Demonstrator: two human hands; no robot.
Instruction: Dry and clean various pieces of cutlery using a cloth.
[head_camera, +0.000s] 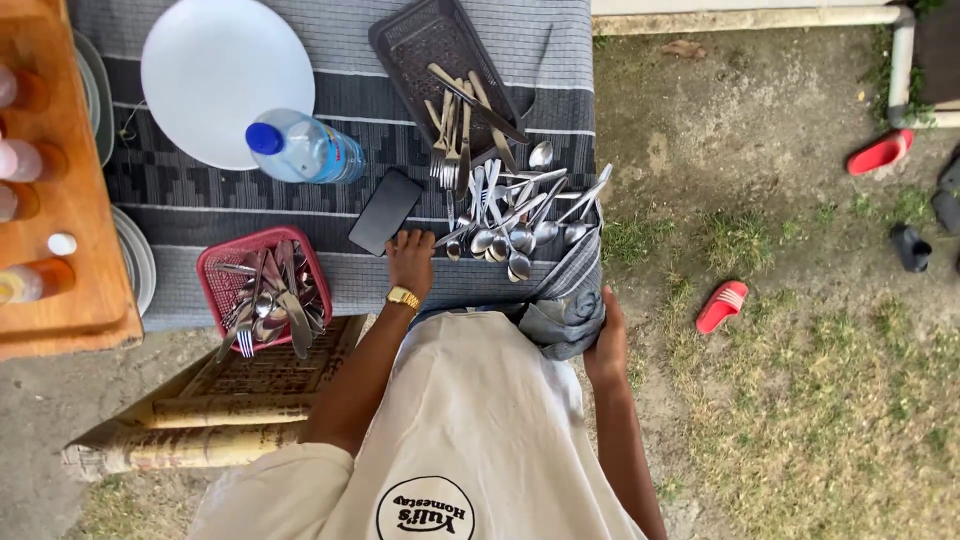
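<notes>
My left hand (411, 259), with a gold watch on the wrist, rests knuckles-down on the grey striped tablecloth (350, 110) beside a black phone (385, 211). Just right of it lies a loose pile of spoons and forks (520, 215) near the table's corner. My right hand (606, 345) is down at the hanging corner of the cloth (562, 300), against the bunched fabric; the fingers are hidden. A dark tray (440, 60) holds more cutlery. A red basket (264, 283) of cutlery stands at the table's near edge.
A white plate (225, 75) and a lying water bottle (305, 148) are at the back left. A wooden board (50, 170) with bottles is far left. A carved wooden chair (230, 400) stands below. Red sandals (722, 305) lie on the ground.
</notes>
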